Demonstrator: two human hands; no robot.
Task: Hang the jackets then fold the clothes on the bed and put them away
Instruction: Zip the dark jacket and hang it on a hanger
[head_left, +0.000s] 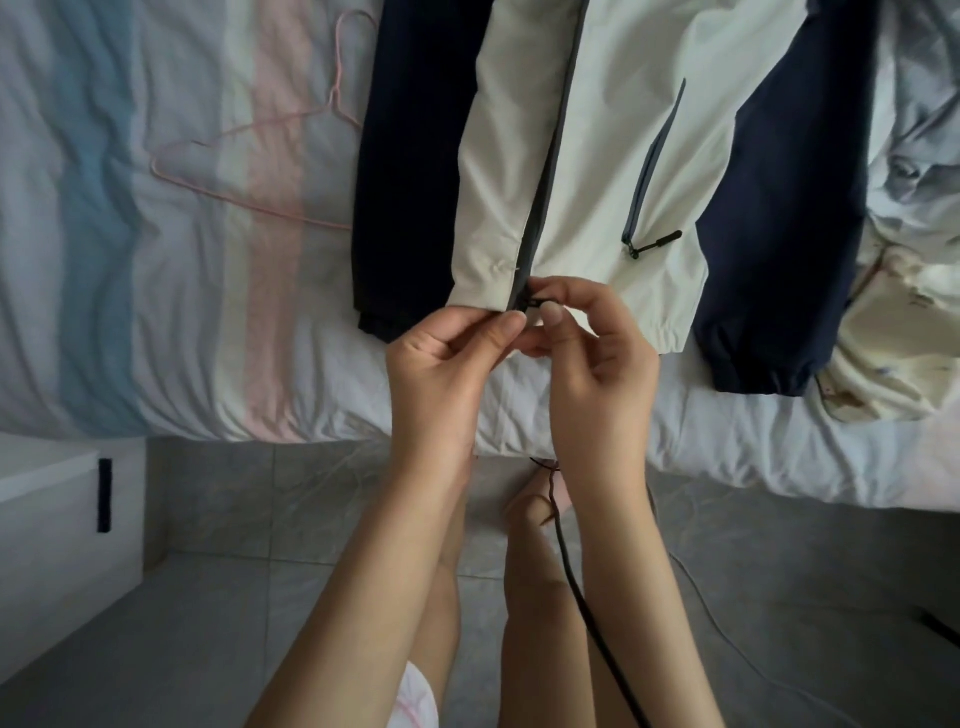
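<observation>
Fingers: on my right hand (597, 353), thumb and forefinger (553, 314) are pressed together, pinching the zipper slider (537, 302) at the bottom of the front opening. The other fingers are loosely curled. On my left hand (441, 358), thumb and forefinger (506, 325) pinch the hem corner of the opposite front panel, just beside the slider.

Judgement: one hand steadies the fabric while the other seats the zipper's foot, a two-handed job. I cannot tell whether the pin is already in.

Task's thing: the white-and-navy jacket (613, 156) lies flat on the bed (156, 312), front up, with its hem toward me at the mattress edge. This puts the zipper foot within easy reach. The sleeves lie straight down both sides. The pocket zipper (649, 171) is closed.

A pink wire hanger (260, 156) lies on the sheet left of the jacket, apart from it, probably staged for hanging. Crumpled clothes (893, 332) lie to the right, touching the sleeve and not yet folded.

A black cable (587, 613) hangs below my right forearm.
</observation>
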